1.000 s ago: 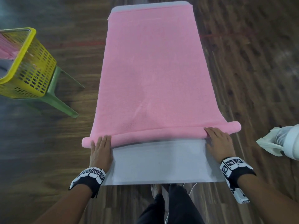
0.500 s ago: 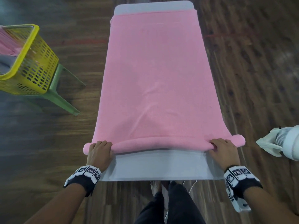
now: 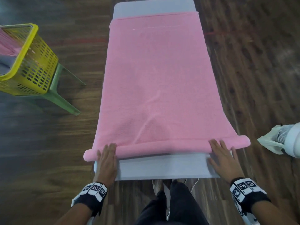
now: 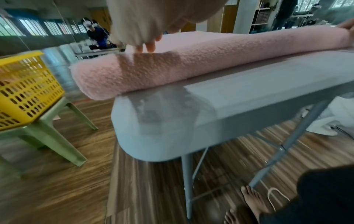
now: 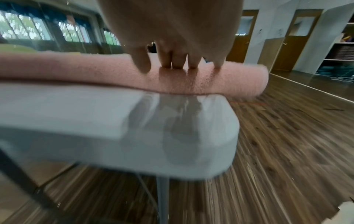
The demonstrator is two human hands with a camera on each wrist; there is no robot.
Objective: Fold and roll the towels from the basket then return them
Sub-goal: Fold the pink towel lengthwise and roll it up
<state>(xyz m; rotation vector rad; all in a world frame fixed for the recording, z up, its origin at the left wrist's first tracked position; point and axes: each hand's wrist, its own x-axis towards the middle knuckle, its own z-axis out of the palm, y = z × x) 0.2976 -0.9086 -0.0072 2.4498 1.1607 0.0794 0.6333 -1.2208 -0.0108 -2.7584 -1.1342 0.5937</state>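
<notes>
I am pressing my left hand (image 3: 106, 158) and right hand (image 3: 224, 157), fingers flat and gripping nothing, on the rolled near edge of the pink towel (image 3: 155, 82), the roll running crosswise under my fingertips and the unrolled length stretching straight ahead of both.

The towel (image 3: 155, 82) is plain pink with a nubby terry texture. The surface (image 3: 162, 168) under it is pale grey. The basket (image 3: 27, 62) is yellow, pierced with rows of slots, on a green stool (image 3: 61, 98). Black-and-white square-patterned bands (image 3: 94, 190) wrap both wrists. The floor (image 3: 259, 62) is dark streaked wood.
</notes>
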